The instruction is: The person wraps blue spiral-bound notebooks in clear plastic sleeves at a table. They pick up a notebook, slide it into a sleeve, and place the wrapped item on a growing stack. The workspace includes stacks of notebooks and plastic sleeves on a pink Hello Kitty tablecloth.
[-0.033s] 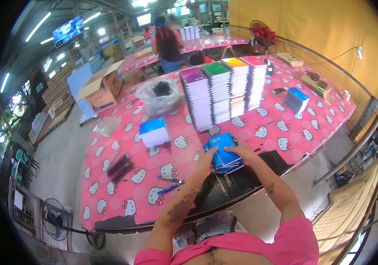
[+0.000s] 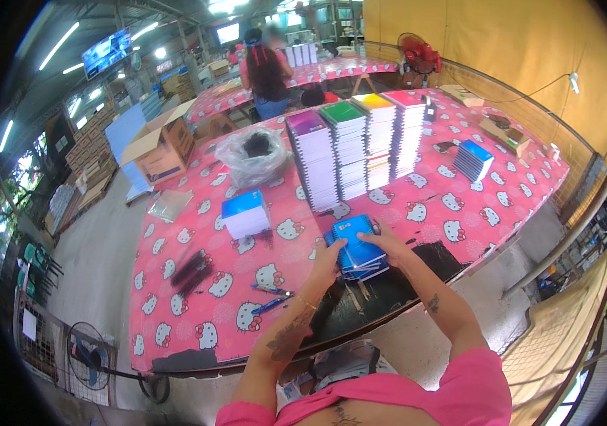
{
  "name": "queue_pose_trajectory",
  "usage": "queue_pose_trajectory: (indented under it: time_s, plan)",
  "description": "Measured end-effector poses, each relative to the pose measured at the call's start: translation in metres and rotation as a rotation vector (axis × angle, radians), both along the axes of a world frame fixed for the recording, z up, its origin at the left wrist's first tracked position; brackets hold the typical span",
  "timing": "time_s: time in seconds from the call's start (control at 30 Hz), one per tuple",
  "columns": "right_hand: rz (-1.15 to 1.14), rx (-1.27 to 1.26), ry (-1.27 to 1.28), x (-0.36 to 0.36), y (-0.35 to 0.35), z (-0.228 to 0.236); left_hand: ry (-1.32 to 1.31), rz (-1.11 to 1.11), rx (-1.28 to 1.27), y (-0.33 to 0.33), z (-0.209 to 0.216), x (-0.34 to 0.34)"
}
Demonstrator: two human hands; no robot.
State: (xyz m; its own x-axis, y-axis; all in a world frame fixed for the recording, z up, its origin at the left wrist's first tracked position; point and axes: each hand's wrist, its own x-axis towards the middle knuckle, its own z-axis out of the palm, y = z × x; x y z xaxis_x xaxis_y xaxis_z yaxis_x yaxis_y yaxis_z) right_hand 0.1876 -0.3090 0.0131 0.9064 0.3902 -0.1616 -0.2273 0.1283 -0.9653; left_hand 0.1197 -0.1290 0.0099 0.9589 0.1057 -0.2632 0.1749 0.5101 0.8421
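A small stack of blue spiral notebooks (image 2: pixel 354 238) sits at the table's near edge, between my two hands. My left hand (image 2: pixel 331 258) grips the stack's left side, thumb on the top cover. From the right, my right hand (image 2: pixel 383 242) holds it, with its thumb also on the cover. The lower notebooks stick out unevenly beneath the top one. Just beyond stand tall piles of spiral notebooks with purple (image 2: pixel 308 124), green (image 2: pixel 344 111), yellow (image 2: pixel 374 103) and red (image 2: pixel 404 100) covers. Blue-covered unbound pages (image 2: pixel 245 213) lie to the left.
Pens (image 2: pixel 272 304) and a bunch of black coils (image 2: pixel 193 273) lie left of my arm. A plastic bag (image 2: pixel 254 167) holds black material. Another blue notebook stack (image 2: pixel 473 162) is at the right. An open carton (image 2: pixel 165 153) stands far left; a person (image 2: pixel 266 74) is at another table.
The top blue notebook has turned slightly and lies straighter over the stack. Both hands keep their hold, and the whole view has shifted a little.
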Motion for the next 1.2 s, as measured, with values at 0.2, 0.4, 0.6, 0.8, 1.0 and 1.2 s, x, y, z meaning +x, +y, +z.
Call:
queue_pose_trajectory:
  time_s: [0.2,0.4,0.6,0.8,1.0,1.2]
  plan:
    - [-0.005,0.217,0.005,-0.045,-0.013,-0.006,-0.14,-0.116,-0.024,-0.002,0.008,-0.025]
    - [-0.062,-0.033,-0.584,-0.133,-0.029,0.012,-0.357,-0.347,0.12,0.006,0.013,-0.068]
    - [-0.182,0.062,-0.612,-0.167,-0.012,-0.01,-0.421,-0.435,0.263,0.004,0.006,-0.097]
    - [-0.267,-0.114,-0.714,-0.16,-0.005,-0.018,-0.579,-0.428,0.506,0.01,0.004,-0.094]
    - [-0.252,0.047,-0.616,-0.154,-0.003,-0.021,-0.455,-0.456,0.438,0.004,-0.001,-0.096]
    - [-0.205,0.163,-0.564,-0.165,-0.006,-0.008,-0.45,-0.455,0.481,0.005,0.003,-0.1]
